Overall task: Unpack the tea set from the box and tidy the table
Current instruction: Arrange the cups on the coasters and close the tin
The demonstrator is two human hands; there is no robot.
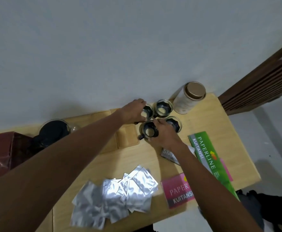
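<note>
Several glass tea cups with black holders stand in a cluster at the far side of the light wooden table point(203, 131). My left hand point(133, 111) grips the far-left cup point(147, 111). My right hand point(165, 133) holds the near cup point(149, 131) by its side; the cup's black handle points left. Two more cups stand apart: one at the back point(163, 108) and one to the right point(174, 123). A glass teapot with a black lid point(54, 129) sits at the left, beside the dark red box point(1, 151).
A tall jar with a brown lid point(189, 97) stands behind the cups. A wooden coaster tray point(127, 136) lies left of them. Silver foil sachets point(116, 195) are piled near the front edge. Green point(208, 158) and pink point(178, 190) receipt books and a small grey packet point(168, 154) lie at right.
</note>
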